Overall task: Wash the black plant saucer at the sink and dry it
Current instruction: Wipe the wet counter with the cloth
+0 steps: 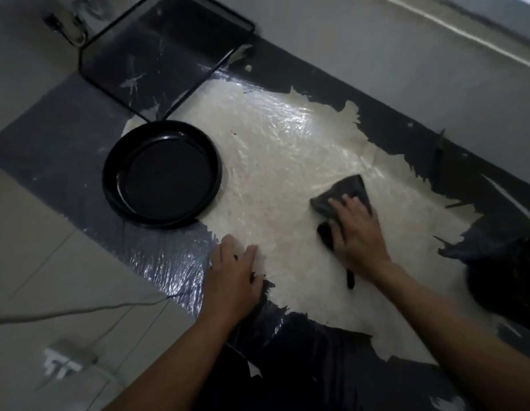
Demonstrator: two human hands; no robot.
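Note:
The round black plant saucer [162, 175] lies upright on the floor at the left edge of a pale, glossy plastic sheet [275, 143]. Neither hand touches it. My right hand [357, 229] presses flat on a dark grey cloth [344, 194] that lies on the sheet, right of the saucer. My left hand [232, 274] rests palm down with straight fingers on the near left edge of the sheet, below the saucer.
A black wire-frame stand [166, 51] rises behind the saucer at the upper left. A dark plant pot [507, 280] sits at the right edge. A thin cable [80, 311] and a white plug [69, 355] lie on the tiles at the lower left.

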